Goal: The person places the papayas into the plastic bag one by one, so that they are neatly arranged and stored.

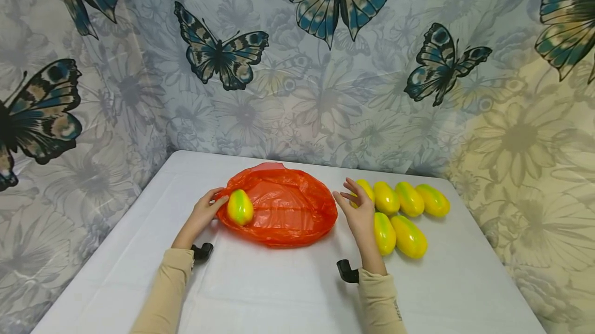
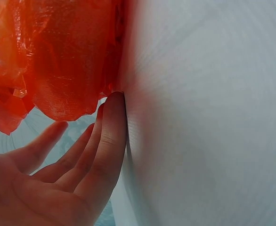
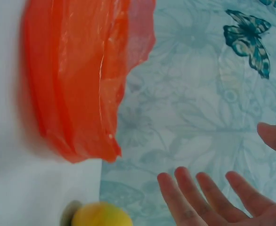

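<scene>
Head view: white table (image 1: 279,292), butterfly-print cloth behind it. An orange plastic bag (image 1: 283,207) lies spread open near the table's middle, toward the far edge, with one yellow-green mango (image 1: 240,207) resting at its left rim. The left hand (image 1: 204,212) touches that mango with relaxed, nearly straight fingers, not curled round it; in the left wrist view the fingers (image 2: 107,141) lie flat beside the bag's film (image 2: 67,61).

The right hand (image 1: 360,210) hovers open, fingers spread and holding nothing (same in the right wrist view (image 3: 213,197)), between the bag's right rim and a cluster of six mangoes (image 1: 404,215) toward the table's right edge.

Key relation: the cluster lies immediately right of the right hand, the nearest fruit (image 1: 365,189) partly hidden behind its fingers; the left hand is well apart from it, across the bag. The cluster's fruits have their long axes running roughly from near edge to far edge, slightly slanted.

Appearance: smooth, glossy ovals, yellow with green streaks; likely firm. The bag is thin, translucent and crumpled.
</scene>
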### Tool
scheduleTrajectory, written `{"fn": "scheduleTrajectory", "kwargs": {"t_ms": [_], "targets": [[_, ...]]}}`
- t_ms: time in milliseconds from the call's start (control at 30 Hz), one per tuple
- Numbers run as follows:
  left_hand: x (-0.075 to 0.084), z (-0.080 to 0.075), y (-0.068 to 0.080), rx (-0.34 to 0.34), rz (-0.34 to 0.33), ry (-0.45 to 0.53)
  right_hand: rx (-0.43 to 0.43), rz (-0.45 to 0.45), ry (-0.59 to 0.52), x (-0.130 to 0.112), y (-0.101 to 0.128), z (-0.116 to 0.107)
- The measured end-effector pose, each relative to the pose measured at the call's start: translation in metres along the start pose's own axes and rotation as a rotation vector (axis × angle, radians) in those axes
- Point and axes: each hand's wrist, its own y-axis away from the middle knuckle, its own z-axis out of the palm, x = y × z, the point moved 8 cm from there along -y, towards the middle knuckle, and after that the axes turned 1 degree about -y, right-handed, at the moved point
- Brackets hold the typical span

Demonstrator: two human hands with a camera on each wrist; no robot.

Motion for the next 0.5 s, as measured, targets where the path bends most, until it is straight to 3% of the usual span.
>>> {"fn": "scheduleTrajectory", "kwargs": {"t_ms": [500], "targets": [[-0.002, 0.000, -0.001, 0.002, -0.005, -0.039, 0.057, 0.098, 0.054, 0.015, 0.003, -0.043]]}}
